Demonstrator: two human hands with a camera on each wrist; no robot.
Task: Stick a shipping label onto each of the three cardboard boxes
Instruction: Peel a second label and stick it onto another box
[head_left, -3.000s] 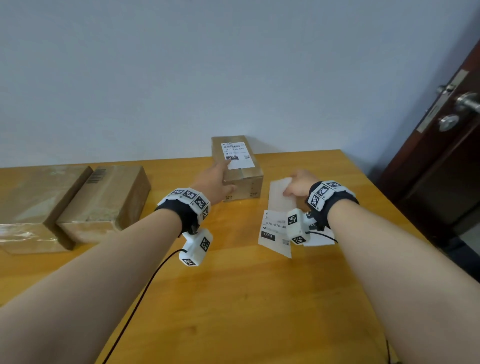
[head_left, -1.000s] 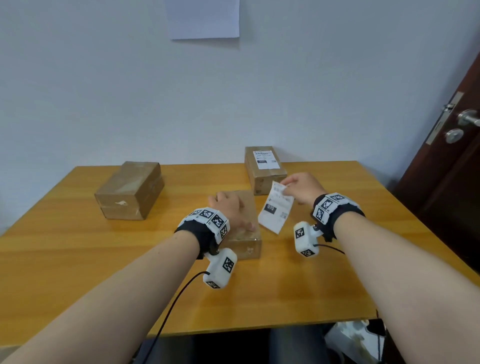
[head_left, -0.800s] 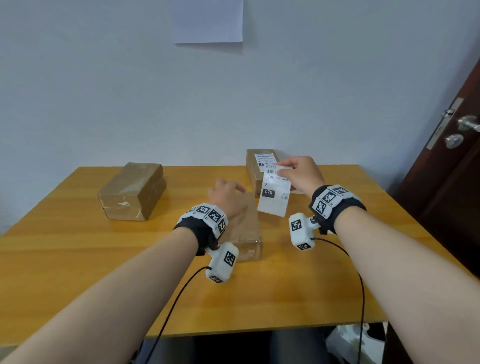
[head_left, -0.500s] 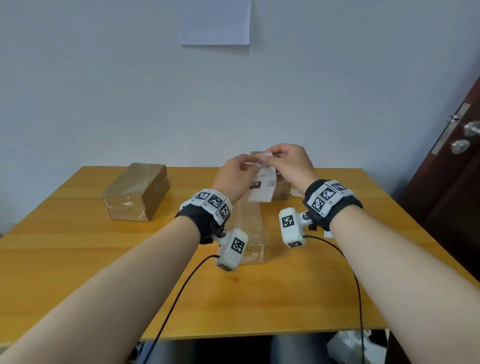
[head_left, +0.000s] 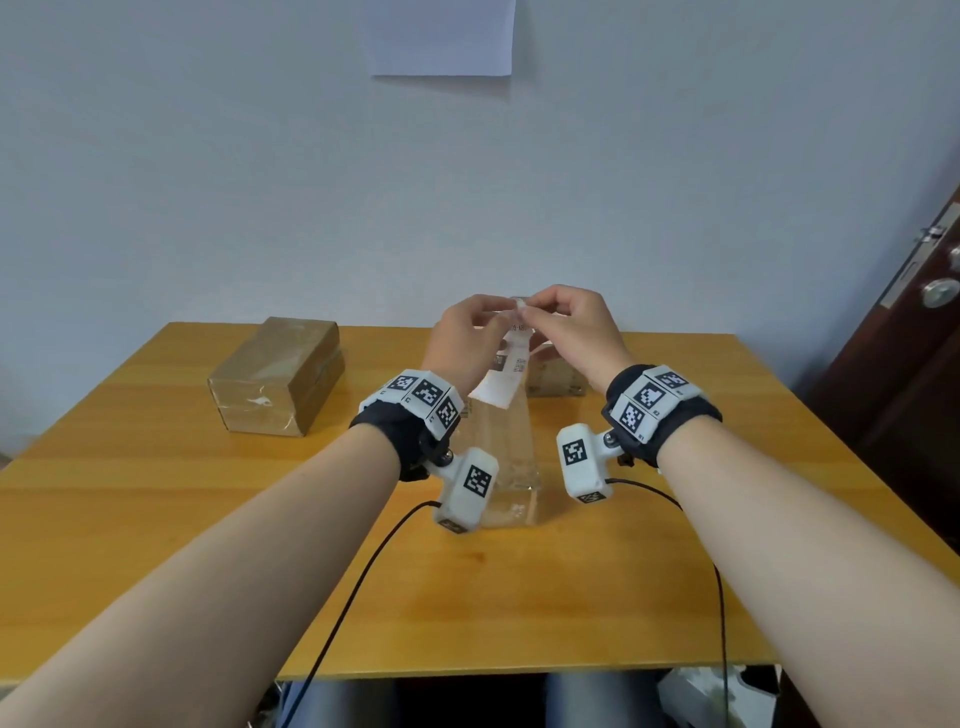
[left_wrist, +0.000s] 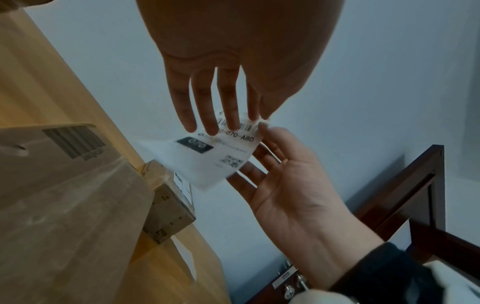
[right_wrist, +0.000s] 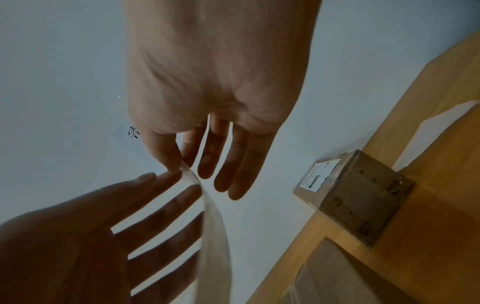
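Note:
Both hands are raised over the middle cardboard box (head_left: 511, 457). Between them hangs a white shipping label (head_left: 506, 374) with a barcode and QR code (left_wrist: 207, 160). My left hand (head_left: 493, 322) pinches its top corner between thumb and forefinger (left_wrist: 255, 120). My right hand (head_left: 540, 314) pinches the same top edge (right_wrist: 179, 168), its other fingers spread behind the sheet. A bare box (head_left: 280, 379) lies at the left. A small box that carries a label (right_wrist: 358, 197) stands at the back, partly hidden behind my right hand (head_left: 556, 384).
The wooden table (head_left: 156, 519) has its front edge close to me. A dark door with a metal handle (head_left: 930, 312) stands at the right. A white paper (head_left: 441, 36) hangs on the wall. Thin black cables (head_left: 353, 597) trail from both wrists.
My right hand lifted the label from beside the middle box up to chest height. My left hand left that box and rose to take the label's top corner.

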